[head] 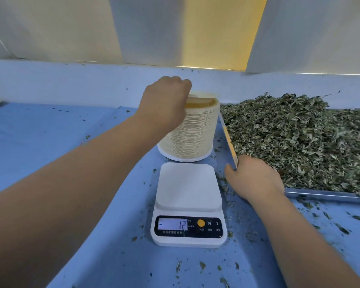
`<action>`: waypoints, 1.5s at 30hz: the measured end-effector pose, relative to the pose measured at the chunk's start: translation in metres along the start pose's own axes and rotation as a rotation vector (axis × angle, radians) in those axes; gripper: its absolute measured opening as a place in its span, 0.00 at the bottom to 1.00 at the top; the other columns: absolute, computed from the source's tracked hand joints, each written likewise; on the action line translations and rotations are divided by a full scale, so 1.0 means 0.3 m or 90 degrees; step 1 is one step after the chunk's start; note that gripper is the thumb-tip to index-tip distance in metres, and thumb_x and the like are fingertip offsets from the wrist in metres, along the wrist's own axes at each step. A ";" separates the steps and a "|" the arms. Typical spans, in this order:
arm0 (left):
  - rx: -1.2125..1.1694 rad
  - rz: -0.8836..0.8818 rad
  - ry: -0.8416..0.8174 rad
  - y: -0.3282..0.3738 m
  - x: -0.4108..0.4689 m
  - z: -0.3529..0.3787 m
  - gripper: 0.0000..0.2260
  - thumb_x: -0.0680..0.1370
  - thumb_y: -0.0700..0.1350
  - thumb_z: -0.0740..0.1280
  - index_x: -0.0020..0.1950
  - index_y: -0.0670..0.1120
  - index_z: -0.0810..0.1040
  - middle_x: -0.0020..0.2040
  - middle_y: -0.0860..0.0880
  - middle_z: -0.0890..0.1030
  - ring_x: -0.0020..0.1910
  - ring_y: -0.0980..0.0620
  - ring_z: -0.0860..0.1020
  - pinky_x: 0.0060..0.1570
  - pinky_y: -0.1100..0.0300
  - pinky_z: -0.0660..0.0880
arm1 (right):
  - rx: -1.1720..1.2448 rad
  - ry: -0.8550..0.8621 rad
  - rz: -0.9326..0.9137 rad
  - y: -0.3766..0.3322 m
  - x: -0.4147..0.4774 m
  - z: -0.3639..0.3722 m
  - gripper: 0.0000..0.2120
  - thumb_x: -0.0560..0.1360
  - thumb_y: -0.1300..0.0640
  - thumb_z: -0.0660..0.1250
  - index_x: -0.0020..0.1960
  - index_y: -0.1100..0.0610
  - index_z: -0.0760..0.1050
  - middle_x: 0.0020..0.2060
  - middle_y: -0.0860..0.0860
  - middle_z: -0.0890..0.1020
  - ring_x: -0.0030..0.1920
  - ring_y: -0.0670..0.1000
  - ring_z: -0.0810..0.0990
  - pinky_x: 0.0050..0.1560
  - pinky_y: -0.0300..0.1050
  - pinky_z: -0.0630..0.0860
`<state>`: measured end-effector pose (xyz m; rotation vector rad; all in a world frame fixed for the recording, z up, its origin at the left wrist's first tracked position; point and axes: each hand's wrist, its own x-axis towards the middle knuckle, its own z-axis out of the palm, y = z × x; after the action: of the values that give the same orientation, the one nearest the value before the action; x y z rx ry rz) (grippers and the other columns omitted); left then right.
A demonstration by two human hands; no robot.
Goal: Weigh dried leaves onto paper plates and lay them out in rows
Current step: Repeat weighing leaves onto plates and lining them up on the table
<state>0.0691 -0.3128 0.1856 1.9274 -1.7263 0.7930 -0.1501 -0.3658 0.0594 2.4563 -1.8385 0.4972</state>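
A tall stack of paper plates (192,132) is seen just above the centre of the frame. The plates are cream-coloured, with finely ribbed edges that form a corrugated wall. The stack is set on a blue, cloth-like tabletop (50,132). The left hand (166,100) is brought down onto the stack from above with the wrist bent and the fingers curled over the near rim. The top plate (202,98) is gripped and appears tilted up off the plates beneath.

Directly below the stack, a white plastic scale (188,188) is placed. Its smooth square platform has rounded corners and is bare, and "12" with a minus sign is shown on the lit display (172,223).

At the right of the frame a shallow metal tray (320,194) is heaped with dried leaves (299,138), grey-green, crumbly and shredded. The right hand (256,177) is laid palm down at the tray's near left corner. The thumb is kept outside the rim and the fingers are pushed in among the leaves. These fingers are hidden, so it cannot be told whether anything is grasped.

Leaf crumbs (202,265) are scattered over the tabletop around the scale and below the tray.
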 end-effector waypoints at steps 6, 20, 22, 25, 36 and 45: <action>-0.293 -0.219 0.136 0.002 -0.053 0.044 0.11 0.69 0.31 0.59 0.43 0.44 0.77 0.49 0.48 0.78 0.49 0.47 0.74 0.43 0.57 0.67 | 0.010 0.002 0.004 -0.002 0.000 -0.004 0.16 0.80 0.42 0.57 0.42 0.53 0.70 0.35 0.50 0.76 0.32 0.51 0.75 0.29 0.42 0.64; -0.671 -0.338 0.283 0.027 -0.491 -0.004 0.13 0.68 0.33 0.69 0.39 0.52 0.82 0.47 0.56 0.81 0.51 0.50 0.80 0.54 0.49 0.80 | 0.027 -0.003 0.016 0.000 -0.013 -0.022 0.17 0.80 0.44 0.56 0.44 0.54 0.74 0.35 0.51 0.75 0.33 0.54 0.73 0.32 0.43 0.64; -0.686 -0.335 0.278 0.022 -0.546 0.003 0.11 0.67 0.37 0.70 0.39 0.54 0.83 0.46 0.58 0.80 0.50 0.51 0.81 0.53 0.55 0.80 | 0.016 -0.015 0.025 0.001 -0.008 -0.017 0.16 0.81 0.44 0.55 0.45 0.53 0.75 0.36 0.50 0.74 0.33 0.54 0.72 0.32 0.44 0.63; -0.674 -0.352 0.229 0.022 -0.581 0.031 0.12 0.67 0.37 0.69 0.39 0.55 0.83 0.47 0.57 0.80 0.50 0.55 0.80 0.55 0.59 0.80 | 0.009 -0.004 0.018 0.004 -0.002 -0.011 0.16 0.81 0.44 0.56 0.43 0.54 0.72 0.36 0.51 0.74 0.32 0.53 0.71 0.31 0.44 0.62; -0.568 -0.330 0.119 -0.011 -0.609 0.116 0.20 0.74 0.28 0.69 0.44 0.55 0.85 0.53 0.59 0.78 0.50 0.55 0.80 0.47 0.72 0.74 | 0.005 0.015 -0.005 0.010 -0.015 -0.007 0.14 0.79 0.48 0.56 0.40 0.55 0.69 0.36 0.53 0.75 0.33 0.54 0.73 0.31 0.41 0.62; -0.534 -0.420 0.041 -0.072 -0.635 0.097 0.21 0.77 0.30 0.59 0.58 0.51 0.82 0.61 0.55 0.81 0.53 0.57 0.82 0.56 0.68 0.76 | -0.005 0.021 0.011 -0.007 -0.018 -0.012 0.19 0.82 0.42 0.53 0.44 0.55 0.70 0.34 0.51 0.73 0.31 0.53 0.71 0.31 0.42 0.62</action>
<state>0.0828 -0.1875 0.0383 1.6394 -0.9963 -0.1160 -0.1504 -0.3593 0.0618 2.4154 -1.8473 0.5271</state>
